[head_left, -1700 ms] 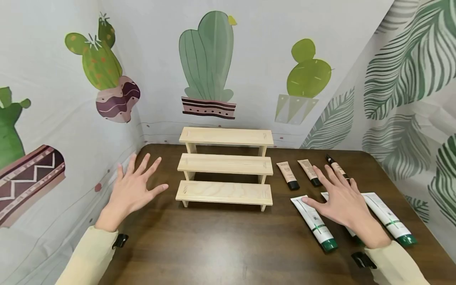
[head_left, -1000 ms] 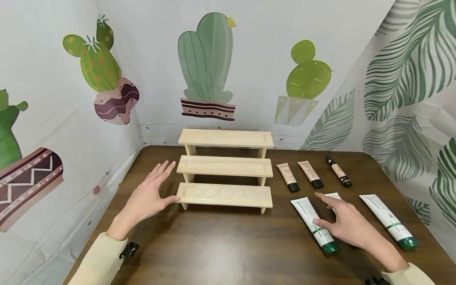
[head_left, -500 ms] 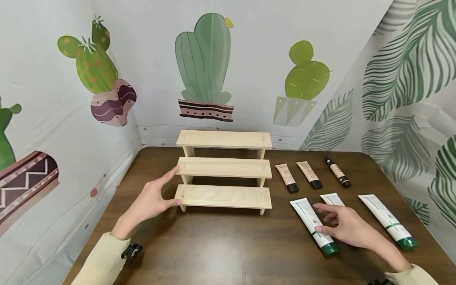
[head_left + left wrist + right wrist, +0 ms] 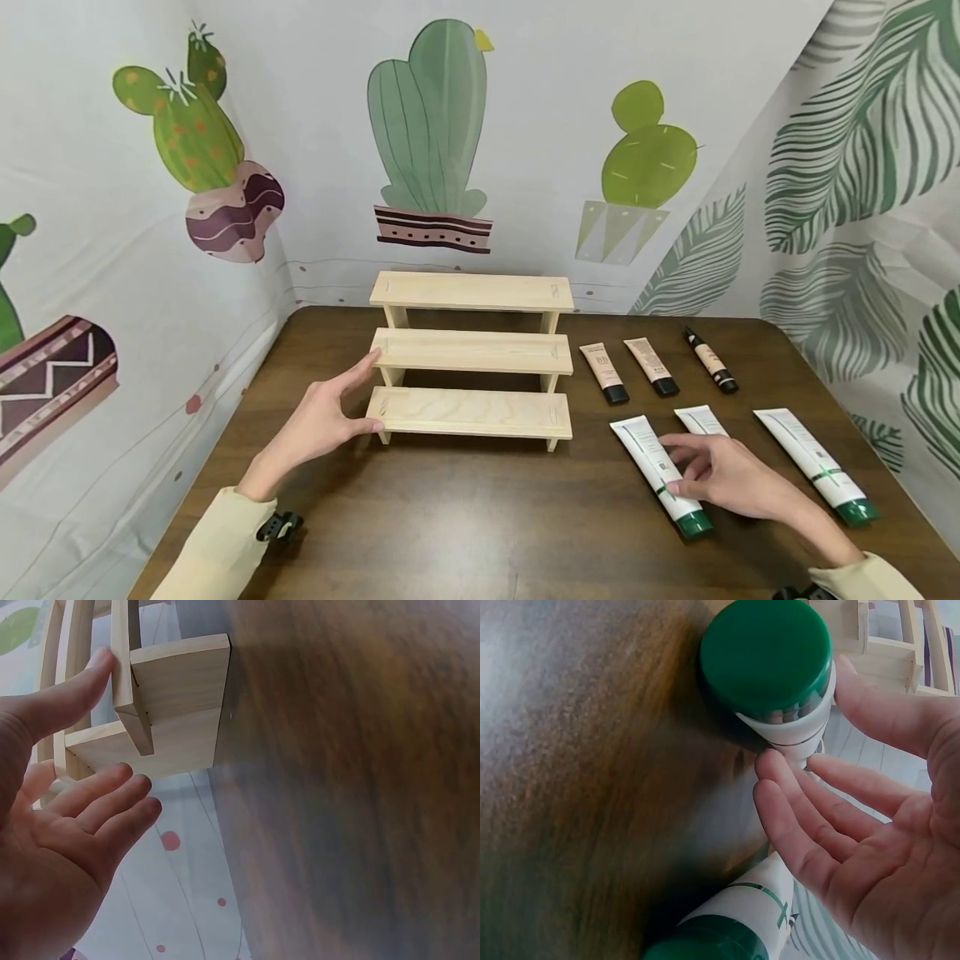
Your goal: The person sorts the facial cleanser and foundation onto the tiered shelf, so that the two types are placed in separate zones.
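Note:
A three-step wooden display rack (image 4: 472, 352) stands mid-table in the head view. My left hand (image 4: 311, 421) is at its left end, the thumb at the lowest board's edge and the index finger at the middle board; its other fingers extend fairly straight in the left wrist view. My right hand (image 4: 731, 479) holds the leftmost white tube with a green cap (image 4: 647, 454), thumb on one side and fingertips on the other. In the right wrist view the green cap (image 4: 765, 656) faces the camera. A second white tube (image 4: 700, 419) is partly hidden behind this hand.
Another white, green-capped tube (image 4: 813, 467) lies at the right. Behind the white tubes are two small beige tubes with black caps (image 4: 603, 372) (image 4: 651, 367) and a slim black-and-beige tube (image 4: 710, 361). A cactus-print cloth (image 4: 525, 167) backs the brown table (image 4: 450, 517).
My left hand has moved right and come up against the rack's left end. My right hand has moved down from above the tubes, and its fingers have closed around the leftmost white tube.

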Available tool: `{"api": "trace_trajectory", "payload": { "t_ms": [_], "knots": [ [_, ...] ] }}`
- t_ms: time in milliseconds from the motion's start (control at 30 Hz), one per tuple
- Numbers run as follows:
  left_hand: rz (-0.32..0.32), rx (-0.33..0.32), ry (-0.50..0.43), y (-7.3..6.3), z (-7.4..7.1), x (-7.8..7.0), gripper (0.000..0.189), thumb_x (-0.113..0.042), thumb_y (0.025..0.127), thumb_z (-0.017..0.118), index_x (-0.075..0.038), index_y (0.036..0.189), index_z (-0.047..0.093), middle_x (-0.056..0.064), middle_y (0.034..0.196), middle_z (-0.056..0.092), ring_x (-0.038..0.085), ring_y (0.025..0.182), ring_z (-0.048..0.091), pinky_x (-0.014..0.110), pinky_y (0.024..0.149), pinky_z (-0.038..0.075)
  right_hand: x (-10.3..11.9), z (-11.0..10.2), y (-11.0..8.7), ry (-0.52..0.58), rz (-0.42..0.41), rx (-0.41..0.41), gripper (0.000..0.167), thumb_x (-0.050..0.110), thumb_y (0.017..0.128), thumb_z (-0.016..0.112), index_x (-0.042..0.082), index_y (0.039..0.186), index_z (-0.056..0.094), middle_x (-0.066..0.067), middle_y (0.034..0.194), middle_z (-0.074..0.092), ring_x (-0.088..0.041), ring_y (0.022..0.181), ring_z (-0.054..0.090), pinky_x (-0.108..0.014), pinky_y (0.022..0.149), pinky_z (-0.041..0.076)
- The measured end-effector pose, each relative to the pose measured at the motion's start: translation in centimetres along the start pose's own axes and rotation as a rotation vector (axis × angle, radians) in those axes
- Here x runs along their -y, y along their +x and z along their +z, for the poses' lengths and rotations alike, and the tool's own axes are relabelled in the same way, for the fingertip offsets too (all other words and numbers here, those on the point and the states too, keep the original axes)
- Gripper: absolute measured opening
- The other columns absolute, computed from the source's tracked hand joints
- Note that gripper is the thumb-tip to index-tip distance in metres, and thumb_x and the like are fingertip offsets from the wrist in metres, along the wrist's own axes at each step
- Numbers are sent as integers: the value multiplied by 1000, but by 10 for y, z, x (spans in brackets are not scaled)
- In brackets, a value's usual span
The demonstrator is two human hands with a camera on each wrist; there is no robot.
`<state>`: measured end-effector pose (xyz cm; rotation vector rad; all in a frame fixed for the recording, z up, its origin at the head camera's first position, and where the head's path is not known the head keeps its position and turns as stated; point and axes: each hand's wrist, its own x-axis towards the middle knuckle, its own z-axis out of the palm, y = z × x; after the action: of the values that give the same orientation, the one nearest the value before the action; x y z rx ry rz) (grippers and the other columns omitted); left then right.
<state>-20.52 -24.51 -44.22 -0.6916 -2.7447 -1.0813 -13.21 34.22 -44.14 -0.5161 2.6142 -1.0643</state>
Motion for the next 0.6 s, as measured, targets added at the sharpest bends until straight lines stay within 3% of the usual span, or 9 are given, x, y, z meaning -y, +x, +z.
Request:
{"api": "trace_trajectory", "payload": {
  "t_ms": [133, 267, 600],
  "knots": [
    [-7, -9, -43, -1, 0, 2, 113, -10, 74, 99, -24, 167, 36, 22, 138, 66, 40, 128, 63, 63, 107, 49, 0, -1, 2, 25, 8, 15, 65, 18, 88, 89, -9, 139, 60, -10, 110, 70, -7, 81, 67, -27, 67, 61],
    [-7, -10, -52, -2, 0, 4, 113, -12, 74, 99, -24, 167, 36, 18, 133, 70, 43, 123, 65, 62, 104, 52, 0, -3, 4, 46, -3, 32, 64, 16, 87, 89, -11, 138, 60, -12, 110, 69, -8, 78, 68, -28, 70, 62],
    [-11, -4, -110, -1, 2, 6, 113, -8, 74, 98, -24, 167, 36, 16, 127, 73, 34, 119, 69, 56, 102, 56, 0, -6, 14, 111, 37, 86, 62, 16, 91, 85, -12, 140, 58, -16, 116, 69, -12, 84, 69, -28, 72, 61]
  ]
}}
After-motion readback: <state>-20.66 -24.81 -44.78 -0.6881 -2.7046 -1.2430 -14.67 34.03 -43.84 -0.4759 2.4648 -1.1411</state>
